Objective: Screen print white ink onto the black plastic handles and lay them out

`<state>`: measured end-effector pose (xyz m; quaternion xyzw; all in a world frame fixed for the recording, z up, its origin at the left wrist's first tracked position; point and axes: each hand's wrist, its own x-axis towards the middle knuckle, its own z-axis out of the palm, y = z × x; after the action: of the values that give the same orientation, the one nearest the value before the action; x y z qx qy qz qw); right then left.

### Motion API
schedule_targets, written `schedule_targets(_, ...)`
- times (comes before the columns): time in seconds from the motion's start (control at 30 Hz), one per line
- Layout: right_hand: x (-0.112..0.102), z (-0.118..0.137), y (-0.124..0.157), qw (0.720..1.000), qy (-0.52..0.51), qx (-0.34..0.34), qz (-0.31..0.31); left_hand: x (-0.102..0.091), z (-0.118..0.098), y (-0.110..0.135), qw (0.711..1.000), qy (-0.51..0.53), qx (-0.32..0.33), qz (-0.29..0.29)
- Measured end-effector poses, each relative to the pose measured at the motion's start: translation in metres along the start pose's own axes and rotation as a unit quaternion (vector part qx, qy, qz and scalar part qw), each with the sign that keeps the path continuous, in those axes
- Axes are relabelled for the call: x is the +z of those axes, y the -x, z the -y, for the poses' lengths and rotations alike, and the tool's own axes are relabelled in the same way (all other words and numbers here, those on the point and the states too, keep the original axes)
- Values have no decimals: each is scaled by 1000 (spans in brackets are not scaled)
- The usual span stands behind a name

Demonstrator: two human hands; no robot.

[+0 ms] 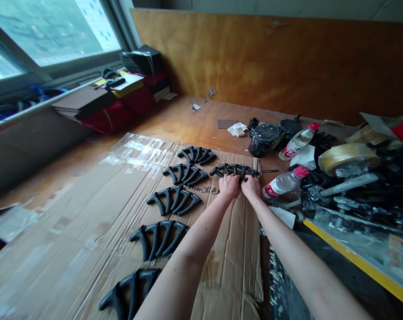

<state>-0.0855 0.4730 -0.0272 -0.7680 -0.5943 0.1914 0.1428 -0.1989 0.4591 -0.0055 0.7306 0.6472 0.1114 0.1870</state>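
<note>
Left hand [228, 185]: at black curved pieces [235, 168]; finger closure unclear;
Right hand [251, 186]: same row; closure unclear;
Cardboard [235, 249]: beneath.

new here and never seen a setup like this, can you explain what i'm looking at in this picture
There is no machine here: you see a person's two bare hands, from a camera worn on that person's head, looking forward and down.

Below them lies a flat sheet of brown corrugated cardboard. On its left side runs a row of five fan-shaped groups of glossy black curved pieces; the left forearm partly covers the nearest ones.

The left hand and right hand are both at the near edge of a sixth black fan-shaped group. How firmly the fingers grip is too small to tell.

To the right stand two clear bottles with red caps and a wide roll of yellowish tape.
</note>
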Motion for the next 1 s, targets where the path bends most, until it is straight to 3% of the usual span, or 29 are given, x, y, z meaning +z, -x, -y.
schedule_targets(0.2, 13, 16, -49, 999, 12, -6, 37, 4, 15, -49, 1000, -15, -14, -16)
schedule_targets(0.3, 13, 23, -53, 998, 6, -36, 59, 8, 25, -52, 999, -20, -29, -40)
schedule_targets(0.37, 11, 25, -44, 996, -3, -46, 71, 18, 30, -41, 998, -12, -17, -67)
schedule_targets(0.5, -3, 21, 10, 991, -55, -99, 67, 51, 34, 10, 990, 45, -6, -130)
schedule_targets(0.6, -23, 7, 80, 973, -113, -181, 84, 68, 33, 58, 984, 113, -13, -135)
schedule_targets(0.67, -39, -8, 133, 955, -137, -243, 104, 69, 27, 83, 978, 167, -31, -122)
schedule_targets(0.77, -68, -43, 209, 929, -129, -326, 119, 54, 5, 109, 958, 249, -97, -100)
schedule_targets(0.83, -89, -75, 250, 917, -111, -364, 118, 32, -26, 127, 936, 329, -102, -72)
schedule_targets(0.9, -111, -113, 280, 914, -104, -377, 106, 1, -70, 152, 898, 435, -50, -28)
schedule_targets(1.0, -148, -177, 300, 933, -113, -334, 69, -52, -151, 200, 821, 567, 52, 32)
